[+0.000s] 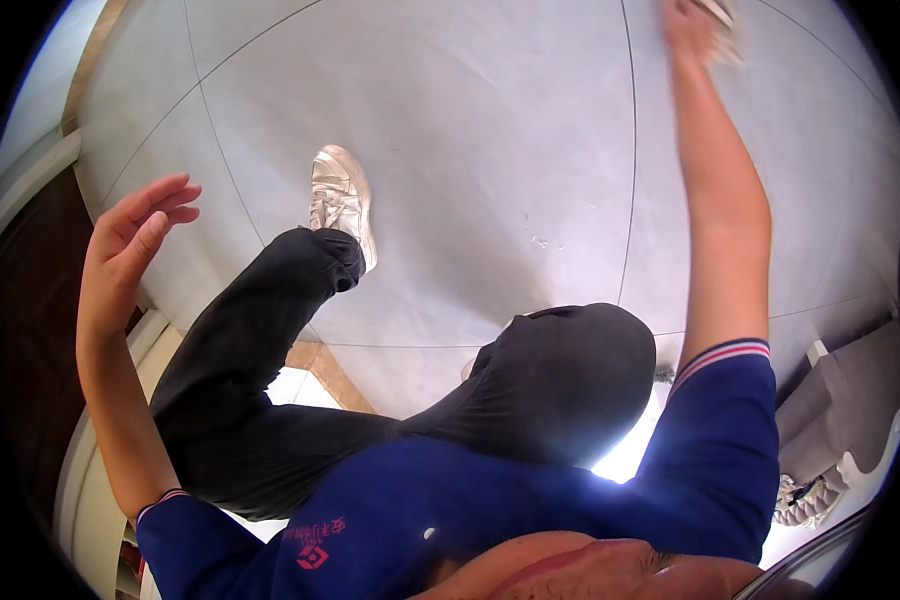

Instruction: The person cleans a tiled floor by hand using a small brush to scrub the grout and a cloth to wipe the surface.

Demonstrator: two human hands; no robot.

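At the left, my left hand (135,245) is raised beside a dark panel, its fingers slightly bent and the thumb apart, with nothing in it. Far out at the top right, my right hand (692,35) is closed round a pale, flat-looking object (722,30), blurred and partly cut off by the frame edge. Beneath that hand lies the grey tiled floor (470,130); whether the object touches it I cannot tell. Some small white bits (547,242) are scattered on the floor between my two arms.
My bent legs in black trousers (560,380) and a light shoe (338,200) are in the lower middle. A dark panel (32,330) with a pale frame stands at the left. Grey fabric (850,400) and a whitish item (808,500) are at the lower right.
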